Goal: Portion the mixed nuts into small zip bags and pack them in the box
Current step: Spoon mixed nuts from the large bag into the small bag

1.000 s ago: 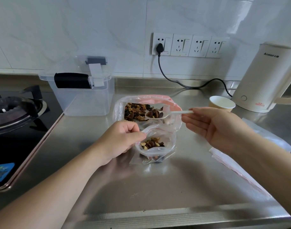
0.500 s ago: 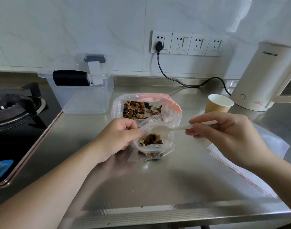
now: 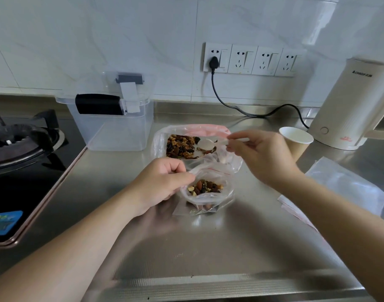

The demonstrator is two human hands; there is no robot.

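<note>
While my left hand [image 3: 162, 184] pinches open the rim of the small clear zip bag [image 3: 207, 190], partly filled with mixed nuts, my right hand [image 3: 258, 155] grips the white plastic spoon [image 3: 210, 143], its bowl empty over the large clear supply bag of nuts [image 3: 184, 146] at twelve o'clock from the small one. By my reckoning this portion is unfinished and unsealed. Nothing shows inside the clear plastic storage box [image 3: 112, 125] at ten o'clock, so packing has not begun; flat spare zip bags [image 3: 343, 188] wait at three o'clock.
</note>
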